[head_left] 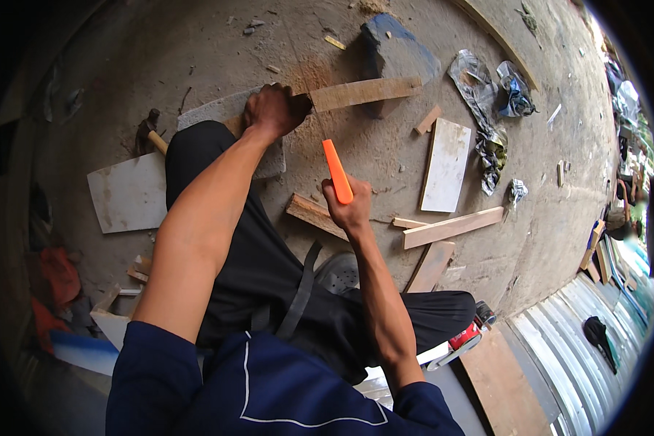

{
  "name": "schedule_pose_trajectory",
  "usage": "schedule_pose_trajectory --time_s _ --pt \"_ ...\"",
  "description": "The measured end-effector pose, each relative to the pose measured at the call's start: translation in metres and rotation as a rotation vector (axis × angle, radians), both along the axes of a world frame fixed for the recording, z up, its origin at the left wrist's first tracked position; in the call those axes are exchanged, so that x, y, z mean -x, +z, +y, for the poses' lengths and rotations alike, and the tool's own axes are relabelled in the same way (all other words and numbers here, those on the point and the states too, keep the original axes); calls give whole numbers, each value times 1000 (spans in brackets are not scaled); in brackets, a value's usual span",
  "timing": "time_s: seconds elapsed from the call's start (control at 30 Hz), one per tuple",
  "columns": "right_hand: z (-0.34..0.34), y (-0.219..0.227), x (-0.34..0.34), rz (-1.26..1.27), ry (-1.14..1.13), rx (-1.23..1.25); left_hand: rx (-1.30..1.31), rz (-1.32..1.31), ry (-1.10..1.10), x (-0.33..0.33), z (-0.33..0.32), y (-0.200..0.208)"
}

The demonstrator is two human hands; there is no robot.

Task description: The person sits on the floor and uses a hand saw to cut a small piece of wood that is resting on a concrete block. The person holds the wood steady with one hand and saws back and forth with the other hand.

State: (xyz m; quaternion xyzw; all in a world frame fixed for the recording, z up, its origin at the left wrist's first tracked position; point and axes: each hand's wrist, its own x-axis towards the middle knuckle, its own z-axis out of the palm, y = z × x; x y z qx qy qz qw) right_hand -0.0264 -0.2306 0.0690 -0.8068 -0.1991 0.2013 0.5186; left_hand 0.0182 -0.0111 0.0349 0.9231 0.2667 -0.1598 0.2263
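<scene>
A narrow wooden strip [367, 93] bridges a bluish rock [407, 59] on the right and a pale grey block [209, 110] on the left. My left hand [272, 112] is closed around the strip, pressing it from above. In my right hand [350, 207] is the bright orange handle of a handsaw [336, 168]. Its thin blade, seen almost edge-on, meets the strip just right of my left fingers; how deep it sits in the wood cannot be seen. Reddish sawdust [316, 73] lies on the ground behind the strip.
A hammer [151, 132] and a white board [127, 192] lie left of my knee. To the right are another white board [445, 166], wood offcuts [454, 227] and crumpled plastic [479, 80]. Corrugated metal sheet [559, 349] and a plywood panel [505, 378] lie at lower right.
</scene>
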Motion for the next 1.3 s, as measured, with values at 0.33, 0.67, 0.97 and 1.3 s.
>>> schedule_pose_trajectory --time_s 0.33,0.67,0.97,1.3 --pt "4 7 1 68 -45 65 -54 -121 6 5 -1 -8" --pt "-10 26 15 79 -32 87 -106 -207 24 8 2 -15" --pt "-7 39 12 94 -12 177 -67 -88 31 7 4 -15" --pt "-29 48 32 105 -38 137 -158 -207 20 7 2 -30"
